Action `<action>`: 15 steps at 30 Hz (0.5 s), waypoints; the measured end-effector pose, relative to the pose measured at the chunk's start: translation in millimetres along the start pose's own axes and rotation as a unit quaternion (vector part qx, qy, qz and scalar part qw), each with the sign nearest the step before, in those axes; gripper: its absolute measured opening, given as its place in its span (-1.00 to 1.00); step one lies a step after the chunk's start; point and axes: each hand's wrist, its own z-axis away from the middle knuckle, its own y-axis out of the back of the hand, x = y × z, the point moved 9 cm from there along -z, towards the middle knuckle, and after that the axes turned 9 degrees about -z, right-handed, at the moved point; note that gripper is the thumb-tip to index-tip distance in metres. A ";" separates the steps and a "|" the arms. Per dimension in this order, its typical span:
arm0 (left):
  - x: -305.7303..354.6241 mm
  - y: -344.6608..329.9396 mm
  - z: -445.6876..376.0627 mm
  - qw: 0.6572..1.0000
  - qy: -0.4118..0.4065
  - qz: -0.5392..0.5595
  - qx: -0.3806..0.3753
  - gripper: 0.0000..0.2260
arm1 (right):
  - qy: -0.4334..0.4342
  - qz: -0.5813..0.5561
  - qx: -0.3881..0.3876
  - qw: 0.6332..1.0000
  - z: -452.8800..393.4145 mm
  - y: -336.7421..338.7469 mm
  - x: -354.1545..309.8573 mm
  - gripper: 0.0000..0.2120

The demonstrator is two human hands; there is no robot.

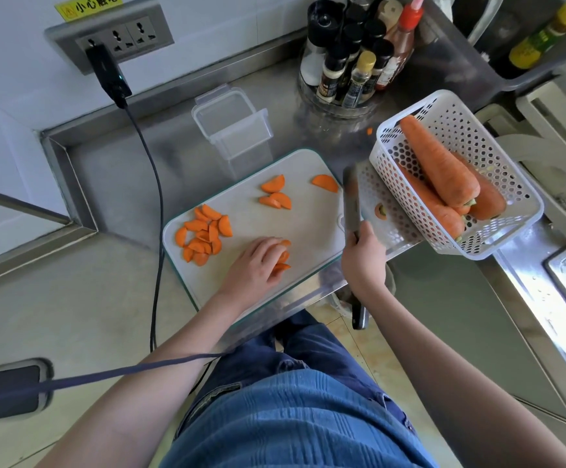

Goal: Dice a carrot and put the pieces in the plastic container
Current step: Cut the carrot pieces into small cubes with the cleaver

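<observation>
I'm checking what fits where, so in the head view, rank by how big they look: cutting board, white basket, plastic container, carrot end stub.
1. Cutting board, largest.
2. White basket, clearly smaller than the board.
3. Plastic container; it sits farther back, so it may look undersized.
4. Carrot end stub, smallest by far.

A single wide-angle camera sits on the person's head and looks steeply down and forward over the chest and both forearms. The cutting board (pixel 254 211) on the steel counter (pixel 112 170) lies near the middle of the frame, close below. The wall socket panel (pixel 112 38) marks the top edge, the floor and jeans fill the bottom. Straight edges bow toward the frame's borders. No second view exists, so nothing overlaps.
</observation>
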 end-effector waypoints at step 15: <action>-11.7 0.2 1.9 0.999 0.046 0.018 0.014 -0.63 | 0.070 -0.021 -0.053 0.996 32.1 -16.0 -16.5 -0.85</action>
